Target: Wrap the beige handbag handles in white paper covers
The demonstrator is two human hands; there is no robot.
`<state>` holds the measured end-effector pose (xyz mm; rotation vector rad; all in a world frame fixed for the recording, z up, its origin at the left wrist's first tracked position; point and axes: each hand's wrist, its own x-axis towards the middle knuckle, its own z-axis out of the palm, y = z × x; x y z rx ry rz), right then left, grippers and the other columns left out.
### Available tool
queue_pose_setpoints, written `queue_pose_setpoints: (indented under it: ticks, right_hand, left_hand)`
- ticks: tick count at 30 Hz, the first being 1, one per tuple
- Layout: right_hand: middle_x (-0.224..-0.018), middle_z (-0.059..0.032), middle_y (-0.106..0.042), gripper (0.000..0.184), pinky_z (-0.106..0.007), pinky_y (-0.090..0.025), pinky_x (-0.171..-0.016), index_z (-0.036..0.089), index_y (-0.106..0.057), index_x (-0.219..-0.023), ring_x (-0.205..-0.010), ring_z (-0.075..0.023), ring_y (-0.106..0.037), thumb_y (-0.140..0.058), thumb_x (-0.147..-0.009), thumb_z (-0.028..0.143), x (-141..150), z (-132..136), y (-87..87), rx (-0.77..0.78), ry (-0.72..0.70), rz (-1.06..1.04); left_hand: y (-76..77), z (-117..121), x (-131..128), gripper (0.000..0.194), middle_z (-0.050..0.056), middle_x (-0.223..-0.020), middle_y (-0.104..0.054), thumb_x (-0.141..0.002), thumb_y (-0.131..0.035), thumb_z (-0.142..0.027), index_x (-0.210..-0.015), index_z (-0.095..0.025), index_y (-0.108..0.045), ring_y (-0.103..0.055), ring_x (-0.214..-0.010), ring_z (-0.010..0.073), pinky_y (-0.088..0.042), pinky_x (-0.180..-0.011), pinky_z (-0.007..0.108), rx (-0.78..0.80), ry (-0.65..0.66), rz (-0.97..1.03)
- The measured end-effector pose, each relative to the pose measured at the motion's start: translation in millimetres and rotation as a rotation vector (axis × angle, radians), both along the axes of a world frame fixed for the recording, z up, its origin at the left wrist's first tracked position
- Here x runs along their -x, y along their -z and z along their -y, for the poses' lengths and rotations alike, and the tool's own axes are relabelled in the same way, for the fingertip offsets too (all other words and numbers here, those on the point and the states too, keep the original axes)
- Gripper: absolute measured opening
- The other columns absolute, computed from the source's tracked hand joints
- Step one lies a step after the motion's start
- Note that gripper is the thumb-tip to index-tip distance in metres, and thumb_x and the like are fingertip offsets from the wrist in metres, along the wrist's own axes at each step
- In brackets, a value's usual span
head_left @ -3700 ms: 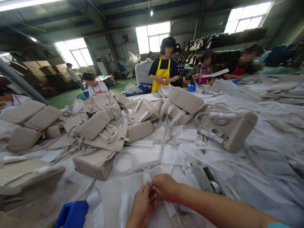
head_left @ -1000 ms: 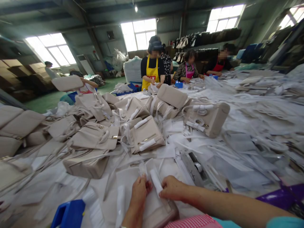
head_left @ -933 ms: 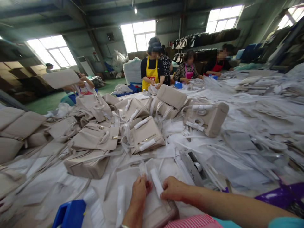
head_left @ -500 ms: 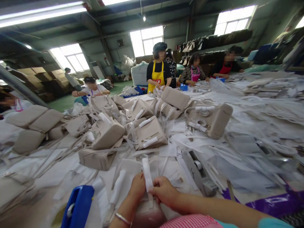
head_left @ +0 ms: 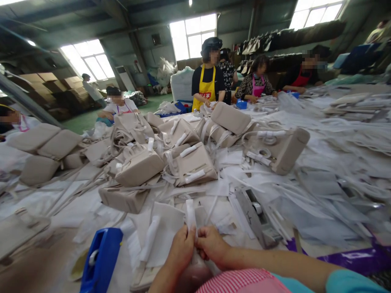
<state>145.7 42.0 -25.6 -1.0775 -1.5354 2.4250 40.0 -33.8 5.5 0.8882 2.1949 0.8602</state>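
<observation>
A white-wrapped bag handle (head_left: 190, 212) stands up in front of me, at the bottom middle of the head view. My left hand (head_left: 181, 248) is closed round it, thumb lying along the wrap. Close against its right side, my right hand (head_left: 214, 247) pinches at the same handle; its fingertips are partly hidden. Under and behind my hands lies a beige handbag (head_left: 168, 219), with a second white-wrapped handle (head_left: 150, 238) resting on its left. The lower part of the held handle is covered by my hands.
A blue tape dispenser (head_left: 102, 256) is at the lower left, a grey tape dispenser (head_left: 256, 215) to the right. Beige handbags (head_left: 140, 167) pile up ahead. White sheets (head_left: 320, 154) cover the right side. Several co-workers, one in a yellow apron (head_left: 205, 87), work across the table.
My left hand has turned, and its thumb now lies on the wrapped handle. Both hands are closer together, the right thumb lower on the wrap. The view has shifted slightly.
</observation>
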Motion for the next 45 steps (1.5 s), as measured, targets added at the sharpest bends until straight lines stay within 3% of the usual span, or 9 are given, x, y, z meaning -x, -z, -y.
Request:
queue_pose_setpoints:
  ticks: [7, 11, 14, 17, 22, 28, 32, 36, 45]
  right_hand:
    - [-0.045, 0.0071, -0.049, 0.006, -0.019, -0.033, -0.042, 0.016, -0.057, -0.071, -0.039, -0.0083, -0.044, -0.059, -0.073, 0.022, -7, -18, 11.2, -0.076, -0.163, 0.023]
    - [-0.07, 0.0001, -0.067, 0.015, -0.023, -0.045, -0.061, 0.017, -0.068, -0.084, -0.064, -0.0127, -0.061, -0.054, -0.078, 0.017, -28, -54, 20.0, -0.576, -0.229, 0.106]
    - [-0.092, -0.0083, -0.071, 0.017, -0.028, -0.045, -0.077, 0.016, -0.07, -0.086, -0.089, -0.0204, -0.065, -0.054, -0.08, 0.016, -41, -88, 29.3, -0.98, -0.408, 0.349]
    - [-0.097, -0.015, -0.069, 0.018, -0.032, -0.046, -0.077, 0.013, -0.07, -0.09, -0.092, -0.0259, -0.066, -0.054, -0.082, 0.017, -43, -115, 39.8, -1.118, -0.55, 0.564]
    - [-0.111, -0.0178, -0.062, 0.027, -0.037, -0.046, -0.083, 0.012, -0.063, -0.108, -0.103, -0.0302, -0.061, -0.056, -0.087, 0.028, -29, -131, 54.5, -1.162, -0.443, 0.664]
    - [-0.126, -0.0187, -0.057, 0.072, -0.038, -0.044, -0.093, 0.013, -0.045, -0.133, -0.117, -0.0316, -0.054, -0.075, -0.072, 0.038, 4, -140, 63.4, -1.14, -0.318, 0.738]
    - [-0.106, -0.0148, -0.068, 0.048, -0.035, -0.047, -0.082, 0.013, -0.055, -0.119, -0.1, -0.0281, -0.065, -0.067, -0.076, 0.031, 13, -162, 65.6, -1.054, -0.366, 0.768]
    - [-0.113, -0.0166, -0.067, 0.043, -0.036, -0.047, -0.085, 0.014, -0.059, -0.117, -0.106, -0.0295, -0.064, -0.064, -0.078, 0.033, 7, -170, 61.4, -1.088, -0.405, 0.74]
    - [-0.107, -0.016, -0.07, 0.024, -0.035, -0.044, -0.087, 0.016, -0.071, -0.1, -0.104, -0.0278, -0.064, -0.051, -0.087, 0.02, -47, -183, 25.8, -1.172, -0.509, 0.666]
  left_hand:
    - [12.9, -6, 1, 0.044, 0.005, -0.068, -0.065, -0.082, -0.042, -0.057, -0.067, -0.02, -0.061, -0.057, -0.069, 0.0225, -0.042, -0.065, 0.031, 0.031, -0.055, 0.113]
    - [21.0, -10, 1, 0.047, 0.006, -0.069, -0.066, -0.081, -0.041, -0.061, -0.067, -0.02, -0.06, -0.059, -0.072, 0.0238, -0.042, -0.068, 0.032, 0.067, -0.062, 0.101]
    - [24.1, -13, 3, 0.05, 0.007, -0.074, -0.069, -0.082, -0.038, -0.063, -0.071, -0.02, -0.061, -0.06, -0.077, 0.0254, -0.043, -0.071, 0.033, 0.096, -0.06, 0.141]
    - [25.7, -15, 6, 0.049, 0.008, -0.077, -0.07, -0.081, -0.04, -0.063, -0.072, -0.02, -0.061, -0.061, -0.079, 0.0266, -0.044, -0.074, 0.034, 0.102, -0.05, 0.144]
    - [27.5, -18, 8, 0.049, 0.007, -0.078, -0.072, -0.079, -0.043, -0.064, -0.077, -0.019, -0.064, -0.063, -0.082, 0.0272, -0.045, -0.076, 0.033, 0.089, -0.072, 0.175]
    - [29.5, -21, 8, 0.05, 0.007, -0.08, -0.072, -0.077, -0.047, -0.065, -0.079, -0.019, -0.065, -0.064, -0.083, 0.0273, -0.047, -0.075, 0.033, 0.074, -0.086, 0.19]
    - [28.6, -19, 7, 0.05, 0.007, -0.076, -0.071, -0.076, -0.049, -0.066, -0.074, -0.019, -0.065, -0.063, -0.081, 0.0274, -0.047, -0.074, 0.032, 0.049, -0.109, 0.204]
    - [27.3, -15, 7, 0.052, 0.007, -0.079, -0.072, -0.075, -0.05, -0.066, -0.08, -0.017, -0.067, -0.063, -0.081, 0.0269, -0.048, -0.074, 0.032, 0.001, -0.116, 0.259]
    - [34.3, -12, 8, 0.058, 0.007, -0.075, -0.071, -0.074, -0.049, -0.072, -0.076, -0.017, -0.066, -0.062, -0.079, 0.0261, -0.047, -0.07, 0.032, 0.018, -0.113, 0.271]
